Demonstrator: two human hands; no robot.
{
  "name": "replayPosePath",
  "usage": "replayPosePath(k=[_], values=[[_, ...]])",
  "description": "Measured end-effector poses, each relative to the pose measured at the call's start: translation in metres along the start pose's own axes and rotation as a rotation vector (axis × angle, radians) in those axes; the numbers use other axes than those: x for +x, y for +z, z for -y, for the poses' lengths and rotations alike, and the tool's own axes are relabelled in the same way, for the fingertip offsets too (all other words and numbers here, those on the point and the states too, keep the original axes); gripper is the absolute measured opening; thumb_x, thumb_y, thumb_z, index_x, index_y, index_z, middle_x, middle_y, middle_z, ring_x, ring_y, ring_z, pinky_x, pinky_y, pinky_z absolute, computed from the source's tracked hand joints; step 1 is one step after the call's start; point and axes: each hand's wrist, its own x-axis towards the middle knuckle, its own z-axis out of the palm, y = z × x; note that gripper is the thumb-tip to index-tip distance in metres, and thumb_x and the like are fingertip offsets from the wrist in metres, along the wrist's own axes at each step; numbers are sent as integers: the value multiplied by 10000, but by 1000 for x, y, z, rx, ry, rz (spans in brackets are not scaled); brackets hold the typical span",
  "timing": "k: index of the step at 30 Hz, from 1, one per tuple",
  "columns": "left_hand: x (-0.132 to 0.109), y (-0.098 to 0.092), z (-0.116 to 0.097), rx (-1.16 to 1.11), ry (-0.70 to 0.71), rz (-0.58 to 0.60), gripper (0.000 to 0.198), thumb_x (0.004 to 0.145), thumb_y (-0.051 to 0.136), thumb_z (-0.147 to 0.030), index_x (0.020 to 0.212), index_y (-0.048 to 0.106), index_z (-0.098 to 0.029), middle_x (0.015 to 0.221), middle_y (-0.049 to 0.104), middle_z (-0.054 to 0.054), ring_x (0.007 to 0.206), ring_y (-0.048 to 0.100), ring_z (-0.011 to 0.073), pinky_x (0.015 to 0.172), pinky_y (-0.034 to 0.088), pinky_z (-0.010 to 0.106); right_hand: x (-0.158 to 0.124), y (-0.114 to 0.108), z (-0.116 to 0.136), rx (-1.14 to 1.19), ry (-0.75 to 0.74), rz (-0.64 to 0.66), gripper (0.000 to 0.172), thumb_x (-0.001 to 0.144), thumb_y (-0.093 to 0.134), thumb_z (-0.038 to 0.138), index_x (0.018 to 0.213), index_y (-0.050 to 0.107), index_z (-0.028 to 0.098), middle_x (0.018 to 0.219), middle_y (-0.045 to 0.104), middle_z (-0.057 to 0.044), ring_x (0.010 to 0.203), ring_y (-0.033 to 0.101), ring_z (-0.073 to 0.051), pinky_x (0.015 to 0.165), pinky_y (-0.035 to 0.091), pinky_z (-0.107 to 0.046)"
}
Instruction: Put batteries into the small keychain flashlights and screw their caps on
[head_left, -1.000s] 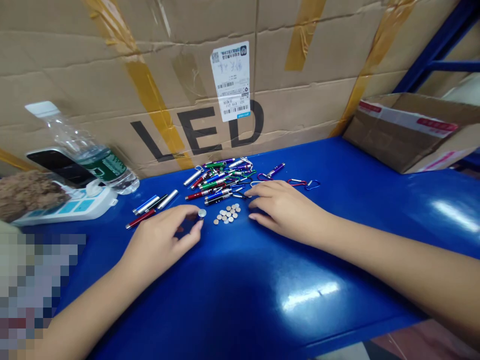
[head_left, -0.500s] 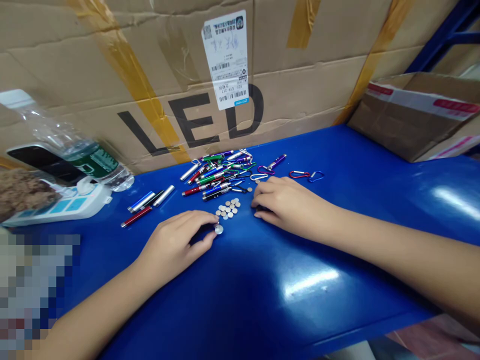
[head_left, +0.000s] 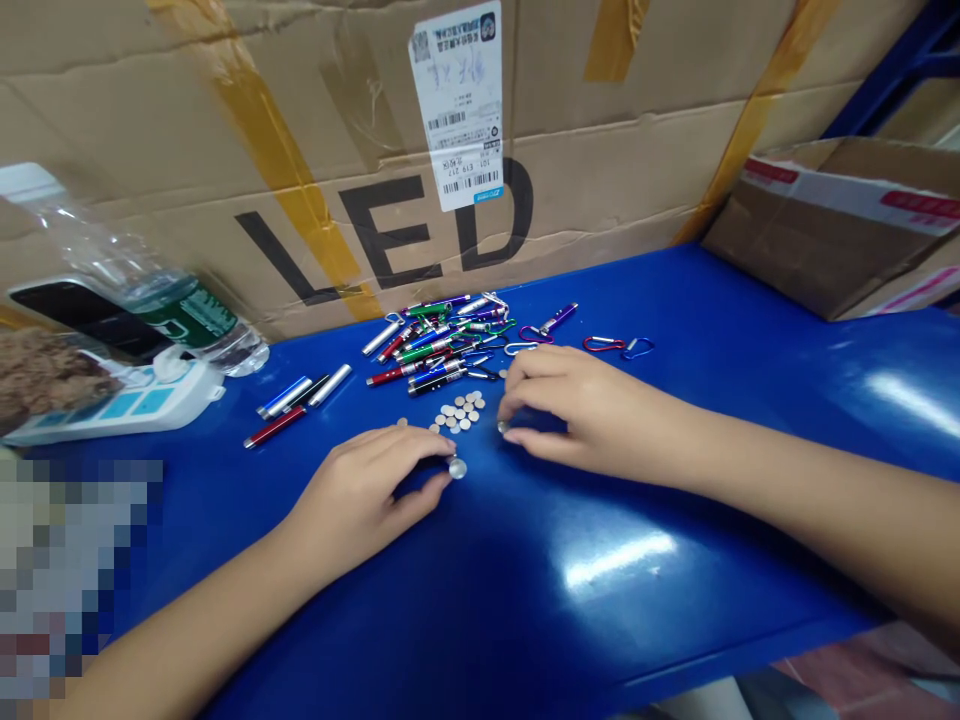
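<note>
A clear plastic bottle with a green label [head_left: 196, 318] is behind a white power strip [head_left: 169, 398]. On the blue counter [head_left: 480, 610], the left hand [head_left: 364, 475] pinches a round silver disc [head_left: 458, 468] before a cluster of small metal discs [head_left: 456, 411]; multicoloured metal tubes [head_left: 431, 345] lie behind. The right hand [head_left: 574, 400] pinches a second silver disc [head_left: 502, 427]. Far right: an open brown cardboard box [head_left: 795, 245], contents hidden.

Two hands [head_left: 367, 475] [head_left: 574, 400], at least a dozen discs [head_left: 460, 412], at least eight far pens [head_left: 431, 347], at least four tubes [head_left: 274, 427] left, two loose clips [head_left: 604, 349] [head_left: 639, 354] right, one bottle [head_left: 191, 312], one phone [head_left: 79, 308].
</note>
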Motion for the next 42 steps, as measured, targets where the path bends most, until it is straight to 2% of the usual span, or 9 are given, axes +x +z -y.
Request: replayPosePath(k=[4, 8, 18, 26, 31, 35, 39, 42], values=[[0, 1, -6, -52, 8, 27, 144, 892, 544, -230, 1013, 620, -213, 947, 730, 10, 857, 693, 135, 801, 545, 252, -5, 3, 23, 108, -100, -107, 141, 899, 559, 256, 960, 669, 191, 953, 608, -70, 912, 547, -171, 808, 419, -316], [1, 0, -9, -44, 24, 47, 141, 890, 530, -203, 1008, 606, -214, 943, 730, 2, 857, 691, 133, 787, 532, 254, -8, 9, 34, 51, -98, -109, 171, 928, 516, 259, 985, 666, 200, 968, 600, -68, 916, 532, -174, 793, 395, -320], [1, 0, -12, -45, -1, 81, 172, 891, 497, -231, 992, 636, -227, 944, 736, 5, 838, 694, 150, 760, 538, 269, -5, 10, 37, -9, -97, -99, 226, 960, 467, 271, 962, 683, 202, 897, 612, -49, 818, 526, -150, 734, 368, -296], [0, 1, -10, -33, 5, 76, 175, 895, 506, -250, 1011, 636, -235, 977, 736, 4, 872, 696, 153, 779, 540, 268, -7, 11, 35, -63, -125, -76, 216, 953, 479, 283, 1033, 665, 209, 926, 616, -52, 842, 533, -159, 744, 367, -307], [-1, 2, -7, -21, 26, 50, 151, 899, 534, -249, 1019, 624, -225, 976, 735, 3, 877, 696, 142, 798, 536, 253, -4, -7, 20, -113, -73, -80, 243, 943, 486, 345, 1023, 667, 205, 934, 634, -60, 869, 563, -179, 768, 381, -321], [-1, 2, -6, -25, 8, 56, 151, 902, 530, -255, 1008, 632, -225, 983, 737, 5, 892, 697, 146, 806, 541, 256, -6, -21, -12, -264, 91, 59, 199, 907, 532, 326, 892, 690, 207, 851, 639, -59, 795, 576, -190, 724, 386, -319], [-1, 2, -6, -26, -5, 54, 164, 908, 513, -276, 1000, 641, -229, 969, 739, 10, 884, 700, 151, 799, 552, 270, -13, -22, -36, -323, 197, 144, 180, 875, 563, 305, 799, 695, 210, 779, 634, -50, 705, 567, -174, 663, 377, -301], [-1, 1, -5, -24, 7, 56, 154, 906, 520, -271, 1000, 635, -231, 963, 740, 4, 878, 701, 145, 793, 553, 268, -13, -18, -36, -290, 191, 188, 186, 872, 560, 322, 832, 706, 213, 800, 643, -45, 687, 570, -162, 646, 379, -295]])
